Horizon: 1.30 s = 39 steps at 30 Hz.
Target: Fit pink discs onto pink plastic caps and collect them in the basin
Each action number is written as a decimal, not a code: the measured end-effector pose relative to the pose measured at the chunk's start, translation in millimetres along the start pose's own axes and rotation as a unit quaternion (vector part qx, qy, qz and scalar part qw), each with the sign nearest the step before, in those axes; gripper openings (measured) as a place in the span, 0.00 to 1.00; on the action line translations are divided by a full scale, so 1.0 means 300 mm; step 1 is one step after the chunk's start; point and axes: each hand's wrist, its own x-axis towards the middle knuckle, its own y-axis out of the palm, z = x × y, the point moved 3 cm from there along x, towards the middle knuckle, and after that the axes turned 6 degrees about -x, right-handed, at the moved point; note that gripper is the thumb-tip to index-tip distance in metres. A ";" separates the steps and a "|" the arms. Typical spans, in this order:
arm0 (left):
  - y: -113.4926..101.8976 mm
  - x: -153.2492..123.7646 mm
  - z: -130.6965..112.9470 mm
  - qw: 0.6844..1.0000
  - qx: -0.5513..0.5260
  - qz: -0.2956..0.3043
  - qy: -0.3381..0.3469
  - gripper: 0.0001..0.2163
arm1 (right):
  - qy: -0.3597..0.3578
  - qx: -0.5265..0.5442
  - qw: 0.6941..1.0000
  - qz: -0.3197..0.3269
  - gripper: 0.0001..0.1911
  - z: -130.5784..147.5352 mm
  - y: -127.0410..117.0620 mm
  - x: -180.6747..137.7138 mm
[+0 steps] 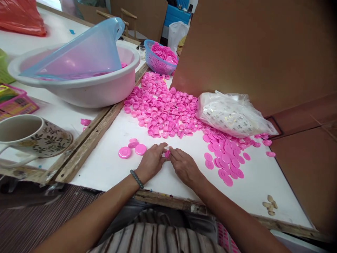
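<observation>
At the middle of the white tabletop, my left hand [152,161] and my right hand [184,168] meet fingertip to fingertip. Between them they pinch a small pink plastic piece [167,154], mostly covered by the fingers, so its exact shape is hidden. Left of my left hand lie a few pink toy saucers [124,152], one seemingly with a cup on it. To the right of my right hand spreads a loose pile of flat pink saucers [225,156]. Beyond both hands is a large heap of small pink toy teacups [168,109].
A clear plastic bag of printed white pieces [231,114] rests against cardboard [250,52] on the right. Further left stand a large basin [86,93] holding a blue container [79,52], and a floral mug [39,135]. A blue basket [154,61] sits behind; peanuts [270,205] lie front right.
</observation>
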 end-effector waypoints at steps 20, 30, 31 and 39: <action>-0.052 0.026 -0.033 0.965 -0.199 0.088 -0.146 0.13 | 0.168 0.306 0.933 -0.087 0.17 -0.048 -0.005 -0.044; -0.032 0.069 -0.027 0.898 -0.282 0.098 -0.324 0.14 | 0.111 0.206 0.972 0.017 0.06 -0.068 -0.025 0.011; -0.033 0.074 -0.027 0.893 -0.283 0.104 -0.333 0.13 | 0.099 0.193 0.976 0.036 0.07 -0.072 -0.030 0.021; -0.027 0.062 -0.008 0.904 -0.319 0.060 -0.277 0.14 | 0.152 0.157 0.976 0.007 0.06 -0.057 -0.027 0.006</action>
